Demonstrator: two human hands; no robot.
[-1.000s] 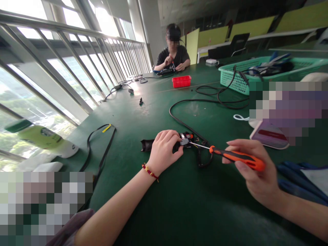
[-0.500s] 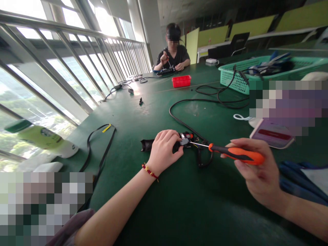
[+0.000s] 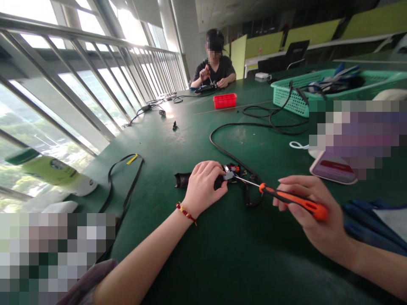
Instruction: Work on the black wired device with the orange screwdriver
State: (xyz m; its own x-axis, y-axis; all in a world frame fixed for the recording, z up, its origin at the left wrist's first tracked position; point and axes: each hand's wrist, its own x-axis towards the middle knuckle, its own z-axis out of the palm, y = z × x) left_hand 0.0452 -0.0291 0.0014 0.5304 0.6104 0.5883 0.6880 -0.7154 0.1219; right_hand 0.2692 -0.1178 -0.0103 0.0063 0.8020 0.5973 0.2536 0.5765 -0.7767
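Observation:
My left hand is closed over a black corded device that lies on the green table. Its thumb and forefinger pinch a small grey block at the device's opened end, where wires and reddish-orange parts show. In my right hand is a screwdriver with an orange and black handle. Its thin shaft slants up to the left, and the tip meets or nearly meets the wiring beside the grey block. Exact contact is too small to tell. My left palm hides the device's middle.
A black cable loops from the device toward a green basket of tools. Farther off are a red tray and a person working. Left lie a black strap and a bottle; right, a phone.
The screwdriver handle has turned in my right hand and its rear end has dropped, so the shaft slants more steeply. My left hand and the device stay put.

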